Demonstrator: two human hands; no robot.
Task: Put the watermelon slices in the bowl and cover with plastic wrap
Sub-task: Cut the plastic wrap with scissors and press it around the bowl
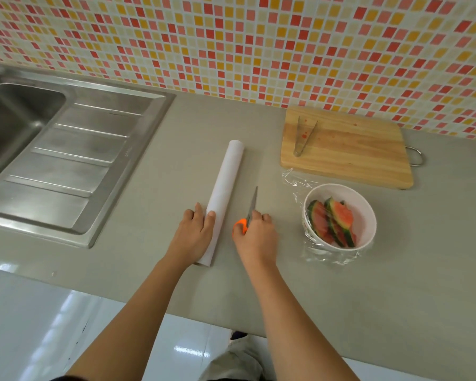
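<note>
A white bowl (364, 213) holds several watermelon slices (331, 222) on the grey counter at the right. Clear plastic wrap (296, 181) lies loosely over and around the bowl. A white roll of plastic wrap (227, 182) lies at the centre. My left hand (195, 231) rests flat on the roll's near end, fingers straight. My right hand (256, 235) grips orange-handled scissors (252, 204), blades pointing away, between the roll and the bowl.
A wooden cutting board (349, 149) with metal tongs (302, 136) sits behind the bowl against the tiled wall. A steel sink (74, 149) with a ribbed drainboard fills the left. The counter's front edge runs below my forearms.
</note>
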